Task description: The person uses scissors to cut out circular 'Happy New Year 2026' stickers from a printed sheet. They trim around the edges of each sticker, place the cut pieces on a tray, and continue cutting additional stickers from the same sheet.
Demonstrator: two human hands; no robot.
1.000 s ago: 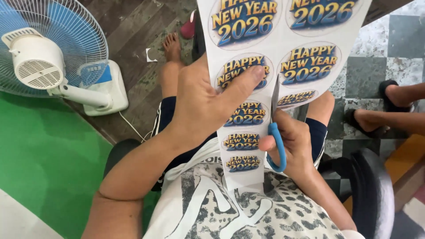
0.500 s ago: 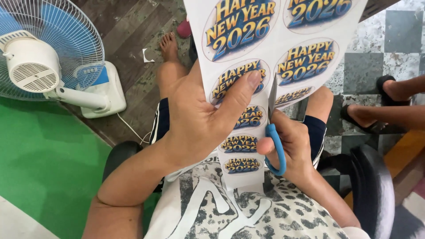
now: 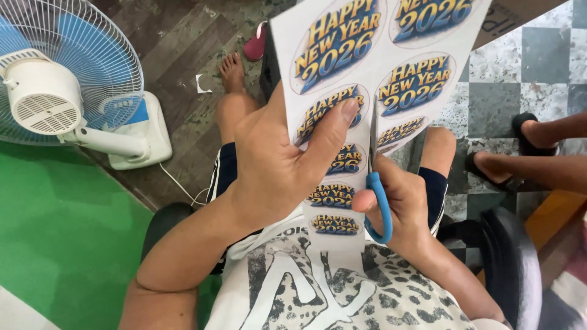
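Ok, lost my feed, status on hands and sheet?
Left hand grips sheet. Right hand works scissors, mid-cut. Nothing in the way.

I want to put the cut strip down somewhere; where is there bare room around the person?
Bare green floor lies left of the left hand, below the fan. Some checkered tile is bare upper right. The lap is crowded: printed sheet, scissors, right hand.

Glossy printed paper sheet point(image 3: 379, 67), smooth. Blue plastic scissor handles point(image 3: 380, 208), smooth. Soft patterned cloth shirt point(image 3: 318, 287). White plastic fan point(image 3: 67, 91) far left, on worn matt wooden floor point(image 3: 177, 36).
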